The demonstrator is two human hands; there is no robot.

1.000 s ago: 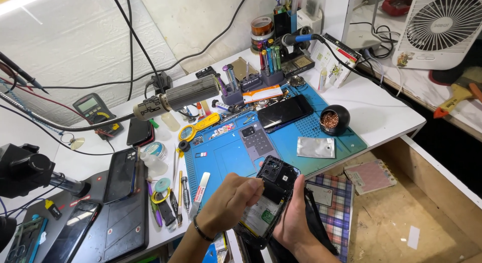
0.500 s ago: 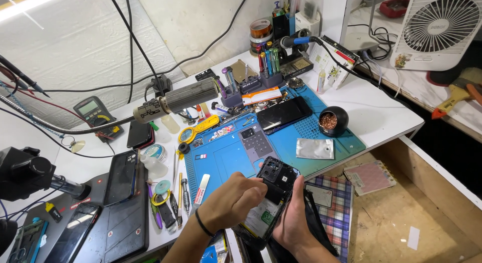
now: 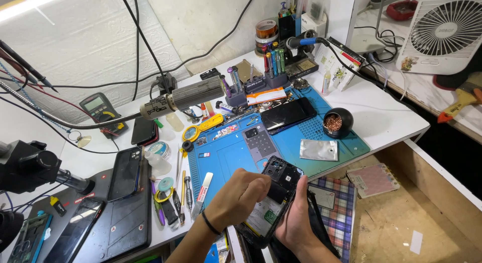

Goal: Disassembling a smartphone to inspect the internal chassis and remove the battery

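Black opened phone (image 3: pixel 273 200) held over the bench edge, back cover off. Right hand (image 3: pixel 297 220) cupped under its right side, fingers wrapped on the frame. Left hand (image 3: pixel 240 195) curled on top, fingertips pressing at the phone's middle. Just beyond the grip, blue mat (image 3: pixel 228 157); farther right, silver pouch (image 3: pixel 319 149) and brass-wool pot (image 3: pixel 337 122). Left of the grip, screwdrivers (image 3: pixel 188 191).

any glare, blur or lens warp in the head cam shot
Head view: sharp overall, with no motion blur on the left hand or the opened phone; a light strip blows out at top left; soft glare lies on the dark phone screen; the wide lens bows the table edge and the fan.
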